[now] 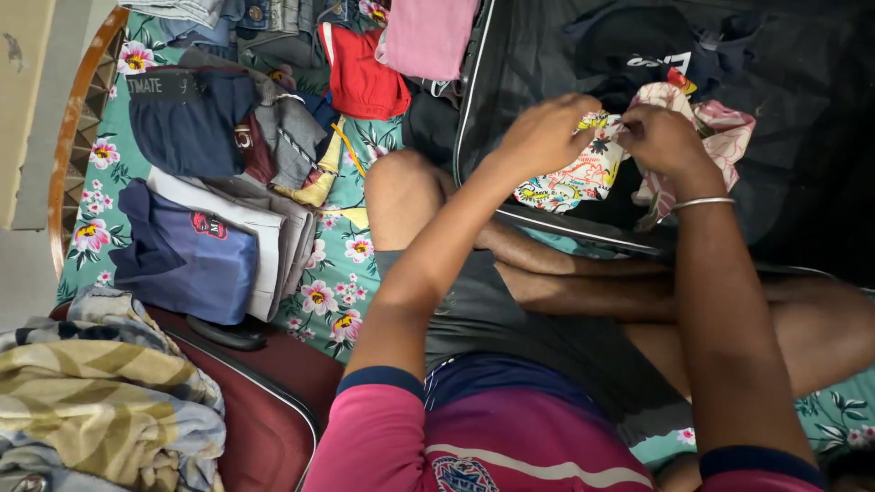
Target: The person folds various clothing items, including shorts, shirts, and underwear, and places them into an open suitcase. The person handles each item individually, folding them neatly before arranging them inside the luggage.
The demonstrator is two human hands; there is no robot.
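Likely home bedroom: floral bedsheet (337, 264), folded clothes (210, 246), open suitcase (784, 137).

Soft, even indoor light falls from above and leaves no hard shadows or glare. The floral bedsheet (337, 273) and the folded clothes (196, 232) on the left are brightly and evenly lit, with strong colours. The open black suitcase (802, 109) at upper right swallows the light, so its inside detail is lost. Both hands look slightly soft with blur, and the wide lens curves the edges.
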